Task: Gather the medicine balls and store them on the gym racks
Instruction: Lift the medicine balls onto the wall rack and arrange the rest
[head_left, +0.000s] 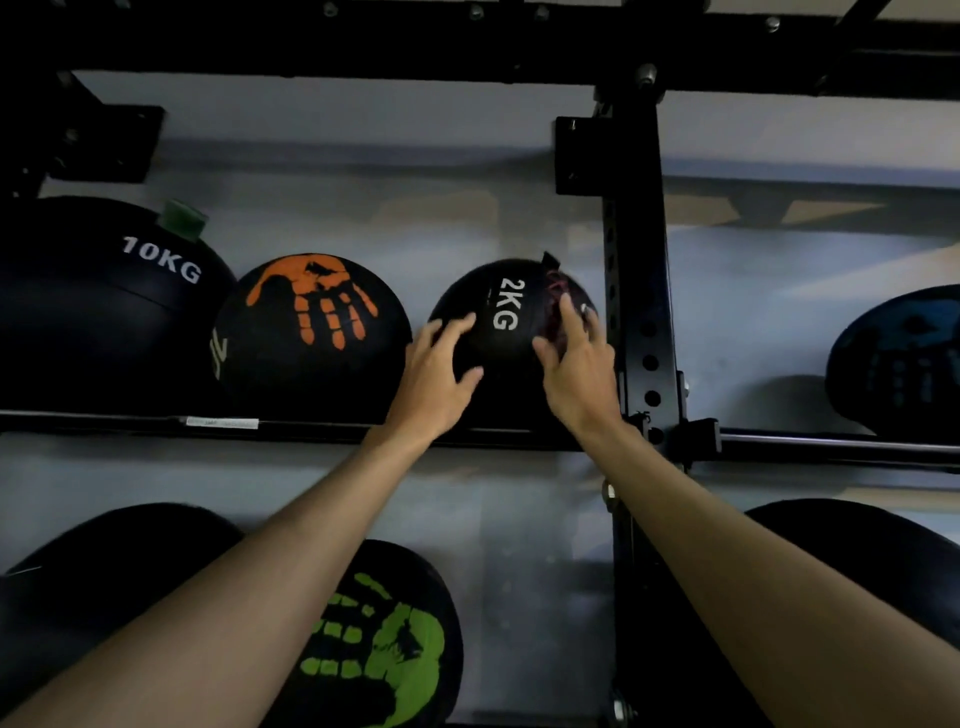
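**Pale wall, black rack (636, 312): 2KG ball (506, 312) held in both hands**

The 2KG ball is at upper-shelf level, just beside the upright post at its 3 o'clock. The left hand (431, 374) cups its 8 o'clock side and the right hand (576, 364) its 4 o'clock side, fingers spread and curved onto the surface. The orange-print ball (311, 332) stands near at 9 o'clock, and the 10KG ball (104, 312) is beyond it.

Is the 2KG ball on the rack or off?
On: the 2KG ball sits level with the orange-handprint ball; left hand and right hand hold it.
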